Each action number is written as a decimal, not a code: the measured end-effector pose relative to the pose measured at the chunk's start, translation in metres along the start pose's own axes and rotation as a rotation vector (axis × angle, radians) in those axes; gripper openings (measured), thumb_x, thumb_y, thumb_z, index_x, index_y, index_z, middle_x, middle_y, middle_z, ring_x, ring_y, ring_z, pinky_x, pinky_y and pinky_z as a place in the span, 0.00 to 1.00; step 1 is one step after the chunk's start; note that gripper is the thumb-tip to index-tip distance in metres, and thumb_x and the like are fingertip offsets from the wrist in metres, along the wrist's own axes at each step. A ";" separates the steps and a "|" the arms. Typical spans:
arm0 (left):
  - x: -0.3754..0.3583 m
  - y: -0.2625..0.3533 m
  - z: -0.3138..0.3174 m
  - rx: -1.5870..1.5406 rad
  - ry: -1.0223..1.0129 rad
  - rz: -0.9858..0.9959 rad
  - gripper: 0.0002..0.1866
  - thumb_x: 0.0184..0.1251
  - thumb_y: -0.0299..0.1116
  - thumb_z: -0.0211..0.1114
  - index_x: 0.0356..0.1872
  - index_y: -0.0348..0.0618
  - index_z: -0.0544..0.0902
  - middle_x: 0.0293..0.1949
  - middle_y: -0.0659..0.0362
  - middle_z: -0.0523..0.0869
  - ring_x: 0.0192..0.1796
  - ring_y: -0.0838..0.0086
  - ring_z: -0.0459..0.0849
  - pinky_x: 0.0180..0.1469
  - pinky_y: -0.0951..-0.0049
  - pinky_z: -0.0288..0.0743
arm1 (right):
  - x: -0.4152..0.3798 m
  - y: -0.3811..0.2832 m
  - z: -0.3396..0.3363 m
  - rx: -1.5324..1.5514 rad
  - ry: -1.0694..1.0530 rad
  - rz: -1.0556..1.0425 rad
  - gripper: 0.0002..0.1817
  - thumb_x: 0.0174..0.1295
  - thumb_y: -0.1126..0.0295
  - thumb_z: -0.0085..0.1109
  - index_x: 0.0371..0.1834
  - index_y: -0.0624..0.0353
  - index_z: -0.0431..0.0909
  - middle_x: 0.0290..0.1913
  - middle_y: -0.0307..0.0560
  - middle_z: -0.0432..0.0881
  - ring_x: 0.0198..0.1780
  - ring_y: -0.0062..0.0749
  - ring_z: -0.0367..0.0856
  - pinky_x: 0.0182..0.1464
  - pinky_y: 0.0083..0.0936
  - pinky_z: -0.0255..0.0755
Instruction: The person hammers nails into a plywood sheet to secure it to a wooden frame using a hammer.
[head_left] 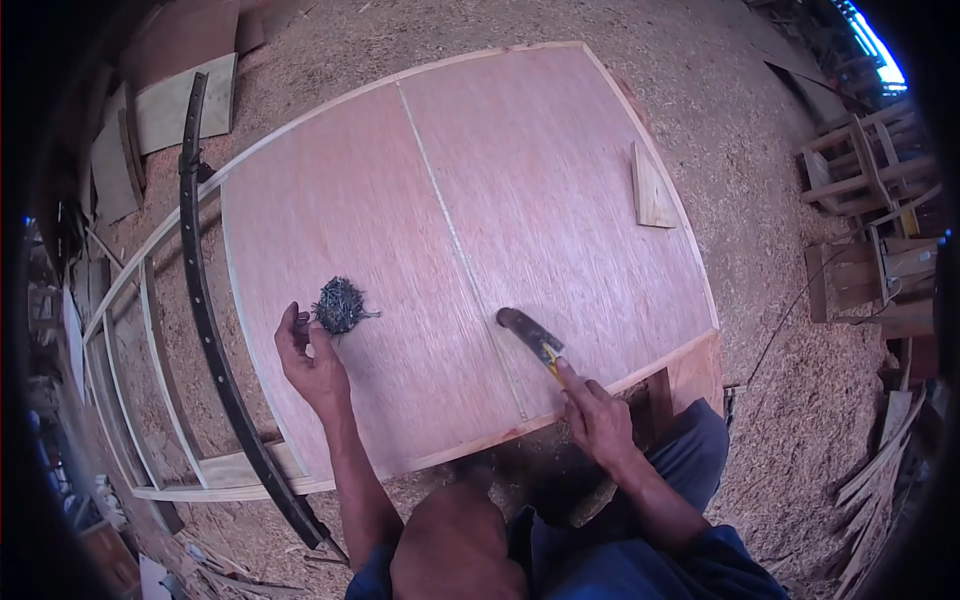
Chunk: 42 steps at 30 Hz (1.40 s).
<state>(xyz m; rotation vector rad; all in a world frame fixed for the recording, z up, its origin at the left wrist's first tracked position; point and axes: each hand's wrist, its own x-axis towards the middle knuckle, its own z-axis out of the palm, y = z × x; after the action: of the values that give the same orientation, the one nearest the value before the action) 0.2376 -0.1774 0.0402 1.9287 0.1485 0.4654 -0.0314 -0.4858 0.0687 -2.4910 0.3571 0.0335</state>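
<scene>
Lower centre, hammer (530, 333): handle wrapped by the right grip (600, 420), keeping its head clear over the plywood panel (420, 370).
Left of centre, nails (340, 305): heaped on the panel beside the left grip (318, 372), apparently for easy reach; fingers half-curled, I cannot tell whether around one.
Left side, bar clamp (203, 300): crosses the frame (155, 350), probably bracing it.
</scene>
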 end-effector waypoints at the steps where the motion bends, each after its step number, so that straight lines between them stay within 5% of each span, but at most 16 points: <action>1: 0.000 0.002 -0.008 0.015 -0.034 0.003 0.14 0.88 0.22 0.61 0.64 0.33 0.90 0.58 0.51 0.89 0.58 0.69 0.87 0.63 0.65 0.82 | -0.003 0.000 0.001 0.004 0.009 0.023 0.40 0.76 0.72 0.66 0.92 0.40 0.69 0.45 0.54 0.89 0.37 0.59 0.91 0.41 0.53 0.86; 5: -0.007 0.013 -0.023 0.268 -0.069 0.177 0.10 0.83 0.20 0.66 0.55 0.34 0.93 0.56 0.50 0.91 0.56 0.65 0.88 0.61 0.63 0.84 | -0.018 0.007 0.004 0.013 0.044 0.039 0.41 0.75 0.72 0.66 0.92 0.41 0.68 0.47 0.54 0.89 0.39 0.60 0.91 0.41 0.54 0.87; 10: -0.092 -0.003 -0.008 0.014 -0.544 0.216 0.08 0.75 0.16 0.69 0.46 0.40 0.92 0.48 0.50 0.94 0.53 0.57 0.90 0.54 0.60 0.85 | -0.027 0.014 0.012 0.059 0.076 0.027 0.40 0.76 0.72 0.66 0.92 0.42 0.68 0.48 0.57 0.89 0.40 0.62 0.91 0.42 0.54 0.87; 15: -0.150 0.028 0.026 0.084 -0.854 0.403 0.08 0.70 0.24 0.75 0.47 0.48 0.94 0.58 0.57 0.94 0.59 0.56 0.88 0.67 0.56 0.75 | -0.035 0.001 -0.007 0.060 0.007 0.095 0.39 0.78 0.71 0.67 0.91 0.47 0.68 0.49 0.62 0.90 0.42 0.66 0.91 0.44 0.55 0.87; 21: -0.152 0.034 0.029 0.184 -0.886 0.378 0.08 0.67 0.34 0.80 0.45 0.59 0.98 0.70 0.64 0.88 0.69 0.60 0.82 0.71 0.54 0.69 | -0.050 0.006 -0.016 -0.006 -0.132 0.078 0.39 0.77 0.72 0.68 0.91 0.51 0.68 0.47 0.63 0.89 0.41 0.65 0.92 0.43 0.53 0.87; 28: -0.155 0.032 0.030 0.228 -0.886 0.376 0.07 0.66 0.36 0.80 0.43 0.57 0.99 0.70 0.67 0.88 0.69 0.60 0.81 0.71 0.55 0.69 | -0.063 -0.003 -0.042 0.103 -0.040 -0.153 0.36 0.74 0.74 0.70 0.87 0.51 0.75 0.39 0.56 0.85 0.33 0.56 0.87 0.35 0.49 0.83; 33: -0.155 0.028 0.032 0.239 -0.869 0.383 0.08 0.63 0.36 0.80 0.43 0.55 0.99 0.71 0.67 0.87 0.70 0.61 0.81 0.71 0.54 0.69 | -0.065 -0.001 -0.046 -0.078 -0.168 -0.149 0.35 0.72 0.70 0.75 0.83 0.45 0.80 0.38 0.48 0.85 0.28 0.46 0.87 0.28 0.43 0.84; 36: -0.153 0.029 0.032 0.230 -0.869 0.404 0.11 0.63 0.34 0.79 0.47 0.55 0.99 0.71 0.66 0.87 0.70 0.61 0.81 0.71 0.54 0.69 | -0.062 -0.020 -0.058 -0.053 -0.141 -0.130 0.35 0.71 0.70 0.76 0.83 0.45 0.80 0.38 0.47 0.85 0.27 0.44 0.86 0.27 0.43 0.83; 40: -0.150 0.034 0.027 0.181 -0.889 0.366 0.23 0.66 0.27 0.73 0.64 0.53 0.93 0.71 0.61 0.87 0.70 0.58 0.82 0.72 0.53 0.70 | -0.078 -0.013 -0.065 0.149 0.048 -0.361 0.37 0.73 0.70 0.74 0.85 0.43 0.77 0.38 0.48 0.85 0.28 0.47 0.86 0.29 0.44 0.83; 42: -0.151 0.035 0.029 0.148 -0.832 0.345 0.30 0.67 0.24 0.69 0.73 0.50 0.88 0.72 0.57 0.87 0.69 0.56 0.82 0.73 0.53 0.70 | -0.074 -0.009 -0.057 0.113 -0.026 -0.288 0.36 0.71 0.71 0.74 0.83 0.45 0.79 0.37 0.50 0.84 0.28 0.48 0.86 0.30 0.44 0.84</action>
<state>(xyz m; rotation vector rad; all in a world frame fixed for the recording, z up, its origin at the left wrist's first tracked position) 0.1069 -0.2642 0.0249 2.1469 -0.7109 -0.1601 -0.1040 -0.4934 0.1277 -2.4032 -0.0133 -0.0698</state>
